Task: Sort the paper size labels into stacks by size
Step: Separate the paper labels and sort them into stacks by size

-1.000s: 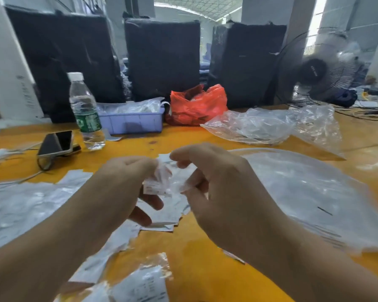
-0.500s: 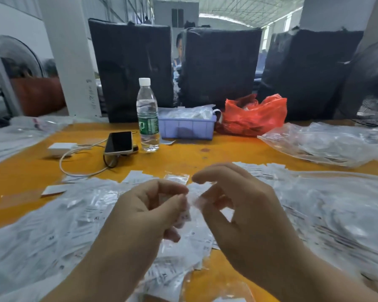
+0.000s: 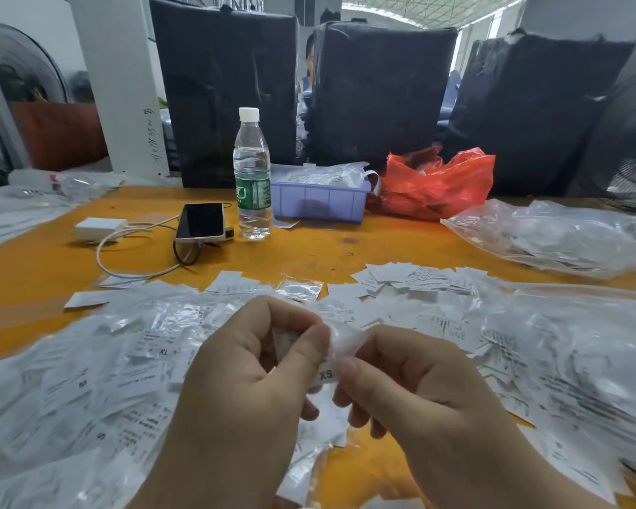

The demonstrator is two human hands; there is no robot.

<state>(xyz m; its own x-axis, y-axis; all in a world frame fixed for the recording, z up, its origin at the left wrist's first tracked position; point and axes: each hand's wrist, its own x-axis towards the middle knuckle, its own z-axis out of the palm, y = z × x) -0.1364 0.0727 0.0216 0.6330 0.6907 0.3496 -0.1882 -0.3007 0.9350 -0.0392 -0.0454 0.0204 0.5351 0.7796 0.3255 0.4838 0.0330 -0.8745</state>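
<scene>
1 head-worn wide-angle view looks forward and down across the orange table (image 3: 346, 247), close over both hands, with the water bottle (image 3: 252, 174) and black wrapped bundles (image 3: 382, 93) farther back.

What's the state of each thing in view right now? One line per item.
left hand: grip pinches the XS label
right hand: grip pinches the same label
XS label: held up between both hands, print readable
water bottle: upright, capped, mostly full
phone: screen dark, cable attached
purple bin: holds bagged labels
red bag: crumpled, mouth open
loose labels: scattered, unsorted
</scene>
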